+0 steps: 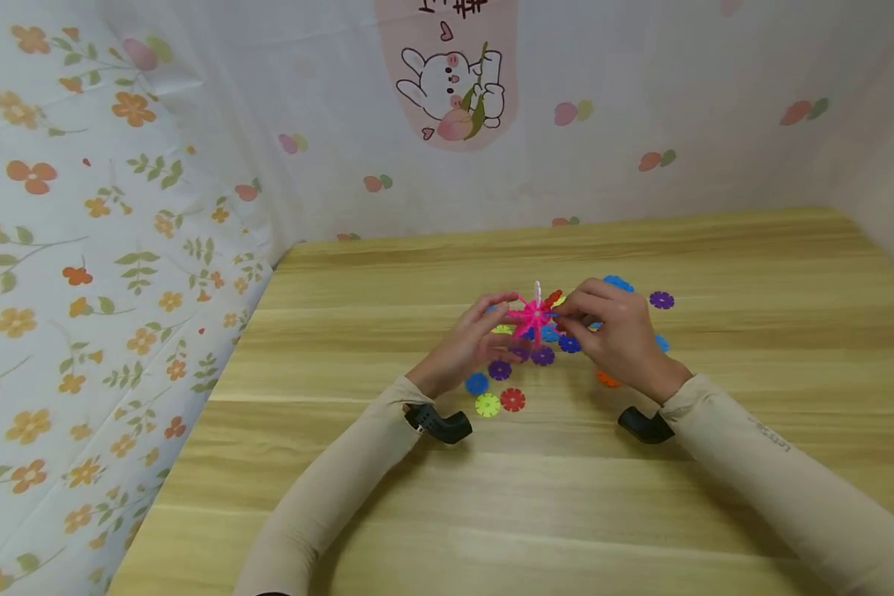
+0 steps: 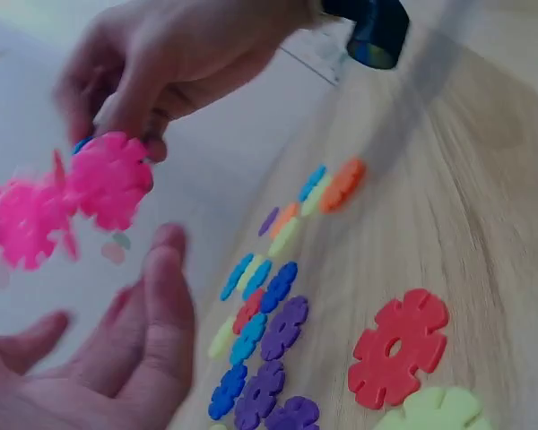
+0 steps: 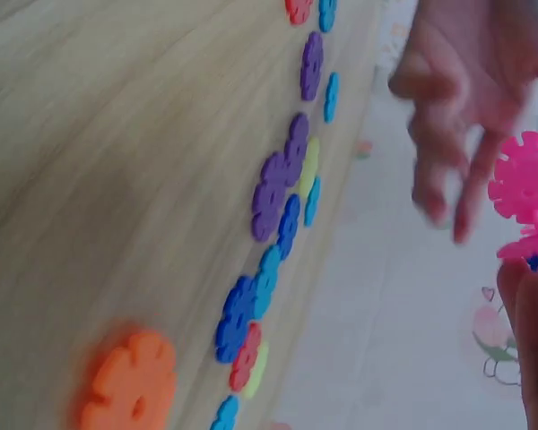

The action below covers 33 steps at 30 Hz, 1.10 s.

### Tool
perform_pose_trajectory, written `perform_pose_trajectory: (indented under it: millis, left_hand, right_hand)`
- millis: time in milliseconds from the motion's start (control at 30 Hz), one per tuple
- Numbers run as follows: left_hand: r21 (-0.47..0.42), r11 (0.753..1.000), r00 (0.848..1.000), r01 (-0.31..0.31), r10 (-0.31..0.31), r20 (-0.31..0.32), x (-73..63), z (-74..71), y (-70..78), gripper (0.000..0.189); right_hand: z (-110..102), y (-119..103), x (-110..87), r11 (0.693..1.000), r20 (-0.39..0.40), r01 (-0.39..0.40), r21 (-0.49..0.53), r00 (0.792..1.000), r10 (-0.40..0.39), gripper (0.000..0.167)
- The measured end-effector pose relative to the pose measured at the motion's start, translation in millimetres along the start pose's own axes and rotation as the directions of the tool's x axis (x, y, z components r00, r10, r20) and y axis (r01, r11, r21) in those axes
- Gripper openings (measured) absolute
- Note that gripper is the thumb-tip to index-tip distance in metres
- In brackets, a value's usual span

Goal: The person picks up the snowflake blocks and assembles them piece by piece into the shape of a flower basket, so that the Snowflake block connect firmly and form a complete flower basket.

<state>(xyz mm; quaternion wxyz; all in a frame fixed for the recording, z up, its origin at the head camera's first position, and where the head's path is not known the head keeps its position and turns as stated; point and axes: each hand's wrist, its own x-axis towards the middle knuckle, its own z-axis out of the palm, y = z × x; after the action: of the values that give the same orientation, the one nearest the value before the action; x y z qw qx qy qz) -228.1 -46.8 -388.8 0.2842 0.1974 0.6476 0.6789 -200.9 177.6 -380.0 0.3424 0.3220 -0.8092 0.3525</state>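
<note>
My right hand (image 1: 620, 328) pinches a cluster of joined plastic snowflake discs (image 1: 534, 313) by a blue piece at its right side. The cluster is mostly bright pink, with a white disc (image 1: 538, 291) standing up on top and a red disc (image 1: 555, 299) beside it. To its left my left hand (image 1: 463, 346) has its fingers spread. In the left wrist view that hand (image 2: 117, 367) is apart from the pink discs (image 2: 110, 182), palm turned up below them. The right wrist view shows right fingertips (image 3: 531, 309) under the pink discs.
Loose notched discs lie scattered on the wooden table (image 1: 447, 497) beneath the hands: a red disc (image 1: 512, 400), a yellow-green disc (image 1: 487, 405), an orange disc (image 1: 608, 378), a purple disc (image 1: 661, 300) and several blue ones. A patterned cloth (image 1: 328, 108) hangs behind the table.
</note>
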Motion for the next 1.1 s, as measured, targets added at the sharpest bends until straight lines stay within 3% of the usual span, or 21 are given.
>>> perform_pose_trajectory:
  millis: [133,300,533,633,700,767,867,933,1100]
  left_hand:
    - [-0.138,0.983,0.990,0.123,-0.111,0.090,2.1,-0.5,-5.7,0.052]
    - [-0.269,0.947,0.969,0.176,-0.119,0.215,5.8,6.1,-8.4,0.055]
    - [-0.388,0.917,0.987,0.092,-0.032,0.158,6.9,10.9,-3.6,0.057]
    - [-0.479,0.876,0.989,0.055,0.018,0.147,8.2,12.7,-1.9,0.056]
    - [-0.534,0.844,0.991,0.053,0.019,0.130,9.0,15.2,-1.1,0.054]
    - [-0.560,0.827,0.996,0.050,0.003,0.093,10.0,18.4,-0.5,0.047]
    - [-0.558,0.829,0.999,0.046,-0.038,0.025,11.2,22.2,-0.4,0.037]
    - [-0.535,0.844,0.999,0.043,-0.043,0.012,11.5,23.0,-0.6,0.038]
    - [-0.445,0.893,0.994,0.071,-0.025,0.108,10.1,20.0,-1.5,0.058]
  right_hand:
    - [-3.5,2.4,-1.7,1.000,-0.048,-0.008,-0.030,0.999,0.007,0.017]
    - [-1.6,1.4,-3.1,0.999,-0.073,-0.053,-0.013,0.996,0.052,0.018]
    - [2.5,0.7,-0.9,0.998,-0.063,-0.060,-0.009,0.996,0.060,0.018]
    - [3.6,1.2,-1.6,0.999,-0.053,-0.040,-0.006,0.998,0.039,0.019]
    - [4.0,1.9,-3.1,1.000,-0.039,-0.006,-0.016,0.999,0.006,0.020]
    - [4.1,2.6,-4.9,1.000,-0.021,0.027,-0.013,0.999,-0.027,0.020]
    - [3.5,2.9,-8.0,0.998,0.001,0.064,-0.023,0.998,-0.064,0.020]
    - [3.1,3.0,-10.0,0.998,0.009,0.065,-0.002,0.998,-0.065,0.023]
    - [1.0,4.5,-10.3,0.998,-0.008,0.022,0.051,1.000,-0.022,0.029]
